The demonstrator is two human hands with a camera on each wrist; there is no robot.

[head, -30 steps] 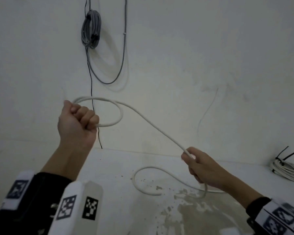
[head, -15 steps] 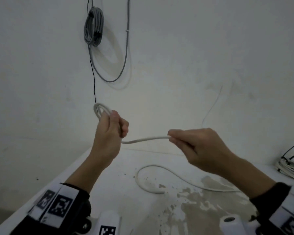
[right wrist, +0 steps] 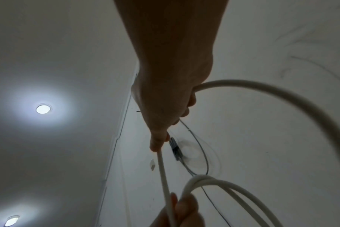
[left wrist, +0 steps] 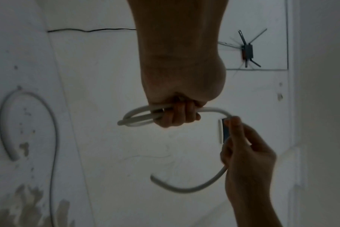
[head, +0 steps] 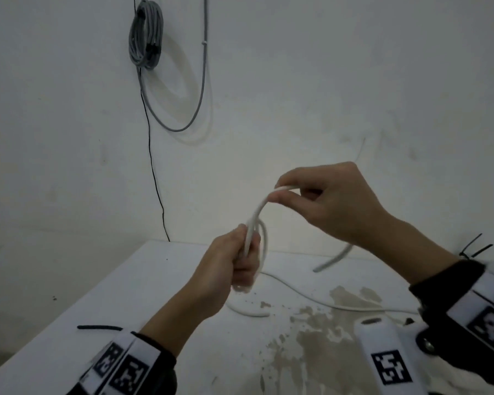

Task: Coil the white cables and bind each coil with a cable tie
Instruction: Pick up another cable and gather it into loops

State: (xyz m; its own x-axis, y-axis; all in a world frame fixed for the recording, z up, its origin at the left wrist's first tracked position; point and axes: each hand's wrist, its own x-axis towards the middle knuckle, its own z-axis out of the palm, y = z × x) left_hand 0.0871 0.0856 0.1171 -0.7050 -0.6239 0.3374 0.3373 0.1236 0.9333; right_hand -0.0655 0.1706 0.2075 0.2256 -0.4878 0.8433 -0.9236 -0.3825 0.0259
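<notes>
My left hand [head: 247,253] grips a small coil of white cable [head: 264,240] in its fist, just above the white table [head: 160,280]. The left wrist view shows a couple of loops [left wrist: 134,118] sticking out of the curled fingers [left wrist: 177,115]. From the fist the cable arches up to my right hand [head: 280,192], which pinches it between thumb and forefinger, higher and to the right. The cable's free tail [head: 334,259] hangs below the right hand, clear of the table. In the right wrist view the strand [right wrist: 162,169] runs down from the right thumb to the coil [right wrist: 223,188].
Another white cable [head: 248,312] lies curved on the table under my hands. Black cable ties [head: 474,248] stick up at the far right, and one black tie [head: 97,327] lies near the left edge. A grey cable bundle [head: 146,35] hangs on the wall.
My left hand has dropped and turned with the coil. My right hand has risen and swung the cable over towards the left fist, and the strand between the hands has shortened into an arch.
</notes>
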